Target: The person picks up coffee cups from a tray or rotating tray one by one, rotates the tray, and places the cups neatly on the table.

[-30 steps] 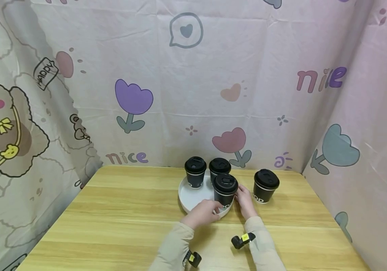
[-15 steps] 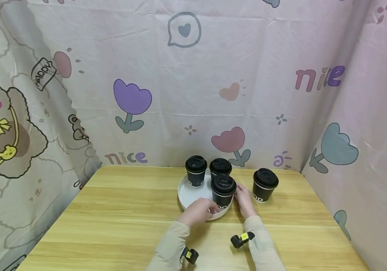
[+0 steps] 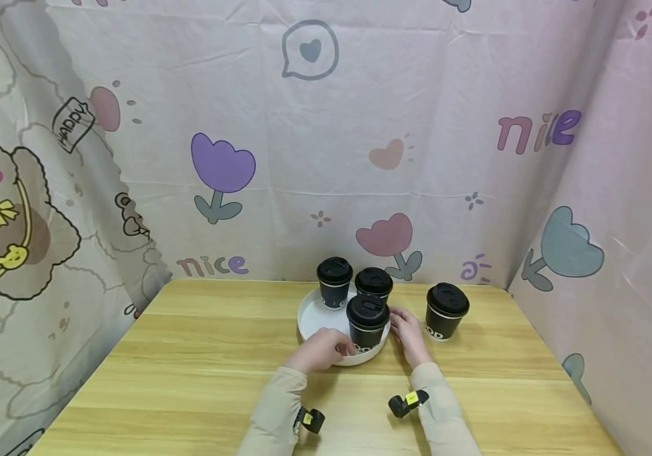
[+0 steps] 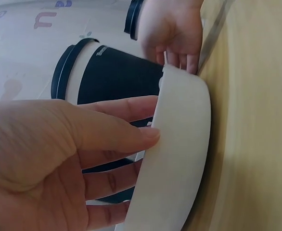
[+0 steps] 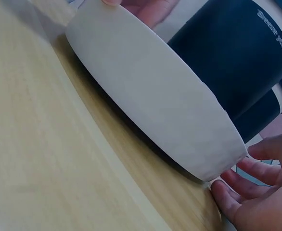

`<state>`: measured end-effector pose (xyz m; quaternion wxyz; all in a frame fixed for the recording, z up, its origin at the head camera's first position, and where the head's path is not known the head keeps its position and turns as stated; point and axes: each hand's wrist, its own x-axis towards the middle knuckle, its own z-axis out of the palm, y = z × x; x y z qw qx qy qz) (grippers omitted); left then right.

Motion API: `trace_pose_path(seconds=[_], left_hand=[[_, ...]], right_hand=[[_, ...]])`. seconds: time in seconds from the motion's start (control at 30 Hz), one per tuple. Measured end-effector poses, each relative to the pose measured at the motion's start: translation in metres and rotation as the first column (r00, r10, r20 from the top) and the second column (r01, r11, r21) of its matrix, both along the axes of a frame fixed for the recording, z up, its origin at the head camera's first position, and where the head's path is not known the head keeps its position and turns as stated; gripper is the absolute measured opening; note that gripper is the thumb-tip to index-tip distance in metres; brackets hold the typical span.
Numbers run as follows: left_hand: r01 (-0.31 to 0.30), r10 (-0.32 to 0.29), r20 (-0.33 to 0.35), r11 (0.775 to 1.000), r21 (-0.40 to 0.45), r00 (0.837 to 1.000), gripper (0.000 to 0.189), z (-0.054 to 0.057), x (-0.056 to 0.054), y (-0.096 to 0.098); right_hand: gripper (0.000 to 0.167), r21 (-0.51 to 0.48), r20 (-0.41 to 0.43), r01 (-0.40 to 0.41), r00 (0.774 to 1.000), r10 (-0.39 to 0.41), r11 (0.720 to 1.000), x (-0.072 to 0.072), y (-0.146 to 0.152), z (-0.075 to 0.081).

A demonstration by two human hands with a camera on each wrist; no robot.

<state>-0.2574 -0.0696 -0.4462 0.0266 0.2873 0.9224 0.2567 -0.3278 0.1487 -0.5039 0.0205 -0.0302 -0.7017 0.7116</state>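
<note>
A round white tray (image 3: pixel 315 320) with a raised rim stands on the wooden table, bearing three black lidded paper cups. Its front cup (image 3: pixel 367 329) is nearest the hands; a left-back cup (image 3: pixel 334 291) and a right-back cup (image 3: pixel 374 280) stand behind it. My left hand (image 3: pixel 320 349) pinches the front rim, thumb on the outer wall (image 4: pixel 179 130) and fingers inside, beside the front cup. On the right side, my right hand (image 3: pixel 409 335) holds the rim, thumb near its upper edge and fingers low against the wall (image 5: pixel 155 91).
Another black lidded cup (image 3: pixel 445 313) stands on the table right of my right hand. The wooden table (image 3: pixel 200 361) ends at a printed cloth backdrop (image 3: pixel 303 126). Small black cameras sit on both sleeves.
The tray has turned clockwise as seen from above: its front cup shifted left, the back cups rightward. My left hand moved left with the rim; the right hand stayed nearly in place.
</note>
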Motion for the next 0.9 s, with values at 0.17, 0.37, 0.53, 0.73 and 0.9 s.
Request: trace_pose_path(seconds=[0.17, 0.37, 0.53, 0.73, 0.9], left_hand=[[-0.002, 0.002, 0.026, 1.0, 0.014, 1.0, 0.026, 0.001, -0.002, -0.005], [0.022, -0.026, 0.039, 0.995, 0.096, 0.999, 0.02, 0.003, -0.005, -0.013], [-0.065, 0.059, 0.03, 0.973, 0.223, 0.998, 0.021, 0.004, -0.012, -0.029], [-0.259, 0.265, 0.051, 0.852, 0.455, 0.963, 0.026, 0.005, -0.017, -0.047], [-0.378, 0.407, 0.115, 0.659, 0.65, 0.906, 0.028, -0.004, -0.024, -0.059]], right_hand=[[0.039, 0.01, -0.003, -0.005, 1.0, 0.005, 1.0, -0.001, 0.0, -0.001], [0.039, 0.0, -0.013, -0.014, 1.0, 0.014, 1.0, 0.001, 0.0, 0.0], [0.038, 0.0, -0.013, -0.012, 1.0, 0.012, 1.0, 0.001, 0.0, 0.0], [0.039, 0.013, -0.014, -0.012, 1.0, 0.012, 1.0, 0.001, 0.0, 0.0], [0.038, 0.009, -0.011, -0.012, 1.0, 0.012, 1.0, 0.001, -0.001, 0.0]])
